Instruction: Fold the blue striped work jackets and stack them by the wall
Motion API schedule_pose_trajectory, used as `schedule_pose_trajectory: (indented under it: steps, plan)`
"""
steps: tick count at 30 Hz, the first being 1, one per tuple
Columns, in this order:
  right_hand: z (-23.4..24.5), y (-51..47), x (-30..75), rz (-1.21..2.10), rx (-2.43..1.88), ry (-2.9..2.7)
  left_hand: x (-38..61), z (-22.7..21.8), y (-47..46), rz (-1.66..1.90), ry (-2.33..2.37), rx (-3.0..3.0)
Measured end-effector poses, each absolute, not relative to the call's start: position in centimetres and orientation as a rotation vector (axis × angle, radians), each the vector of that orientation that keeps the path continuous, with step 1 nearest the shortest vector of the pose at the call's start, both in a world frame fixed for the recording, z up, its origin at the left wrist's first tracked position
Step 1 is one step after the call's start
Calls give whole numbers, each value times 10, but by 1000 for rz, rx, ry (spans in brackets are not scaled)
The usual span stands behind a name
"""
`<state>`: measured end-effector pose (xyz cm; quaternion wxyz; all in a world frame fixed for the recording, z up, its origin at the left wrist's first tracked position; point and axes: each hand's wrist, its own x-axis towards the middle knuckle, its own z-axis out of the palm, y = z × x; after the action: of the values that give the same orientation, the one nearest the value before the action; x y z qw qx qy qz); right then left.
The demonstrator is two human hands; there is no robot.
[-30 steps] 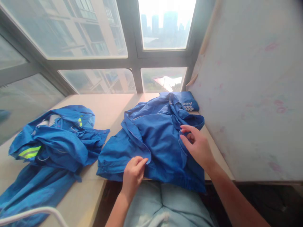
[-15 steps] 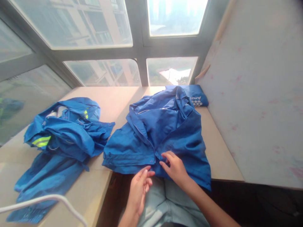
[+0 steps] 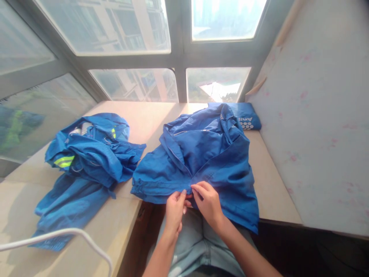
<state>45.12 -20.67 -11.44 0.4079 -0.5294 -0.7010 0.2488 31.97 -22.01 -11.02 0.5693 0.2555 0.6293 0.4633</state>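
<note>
A blue jacket [image 3: 230, 173] lies spread on the pale ledge in front of me, its collar end toward the window and its hem hanging over the near edge. My left hand [image 3: 175, 209] pinches the jacket's lower front edge between thumb and fingers. Close beside it, my right hand [image 3: 208, 202] has thumb and forefinger pressed together on the same front edge, near the bottom of the opening. The fingertips of both hands nearly meet there. What small part of the edge lies between them is hidden.
Left of the jacket lies a crumpled blue garment [image 3: 100, 161] with yellow reflective strips. A folded blue item with white print [image 3: 250, 117] sits at the back right. A white cable [image 3: 72, 231] curves across the lower left. Windows [image 3: 129, 84] stand behind the ledge [image 3: 276, 192].
Both hands have moved up onto the jacket's lower front edge and closed on it; before, their fingers were apart. The whole view has shifted slightly.
</note>
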Motion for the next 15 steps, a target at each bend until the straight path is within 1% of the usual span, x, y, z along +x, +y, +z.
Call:
schedule_pose_trajectory:
  steps: [6,15]
  plan:
    - [-114,-217,444,667,-1303,-1851,317,-112,-221,1087,1548,765]
    - [-117,-216,444,642,-1282,-1920,313,-114,-220,1054,1547,818]
